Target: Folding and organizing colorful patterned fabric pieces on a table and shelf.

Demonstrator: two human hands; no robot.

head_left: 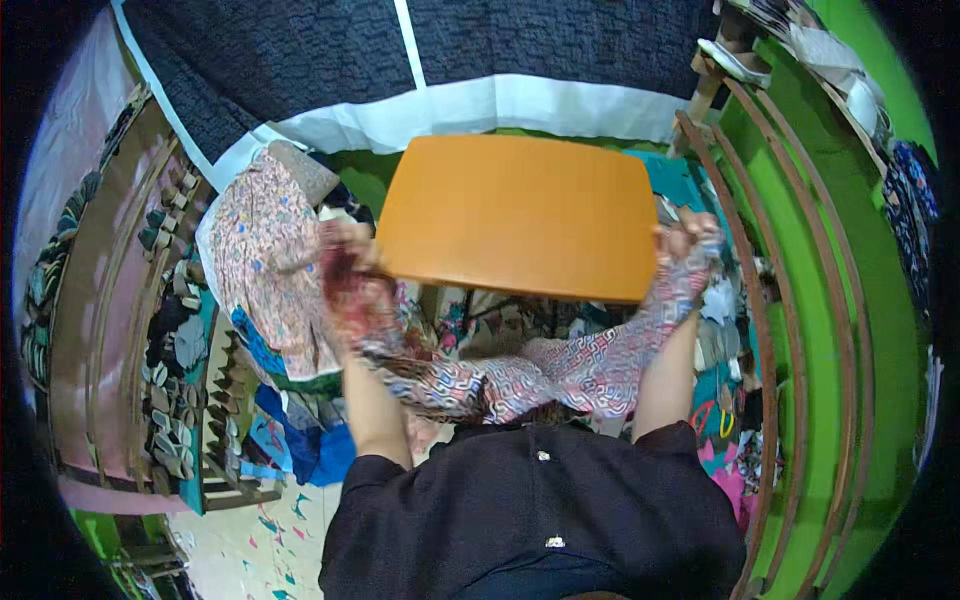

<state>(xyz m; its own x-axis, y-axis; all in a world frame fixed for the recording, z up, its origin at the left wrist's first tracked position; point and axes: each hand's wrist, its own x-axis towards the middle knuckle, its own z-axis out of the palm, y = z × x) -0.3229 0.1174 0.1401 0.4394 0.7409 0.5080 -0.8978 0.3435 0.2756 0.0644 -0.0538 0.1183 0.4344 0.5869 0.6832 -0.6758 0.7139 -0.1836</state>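
A long patterned cloth [520, 380], with white, red and dark geometric shapes, sags between my two raised hands in front of my body. Its left end turns red where my left hand [345, 245] grips it, blurred by motion beside the left edge of an orange-brown table [525, 215]. On the other side, my right hand [690, 238] is closed on the cloth's right end near the table's right edge. The tabletop is bare. Motion smears the fingers of both hands.
A pale floral cloth [262, 255] is heaped left of the table. Shoe racks [130, 300] with several shoes [172, 440] line the left side, and wooden rails [800, 300] run along the green right wall. Fabric scraps [270, 545] litter the floor. A dark curtain [300, 60] hangs behind.
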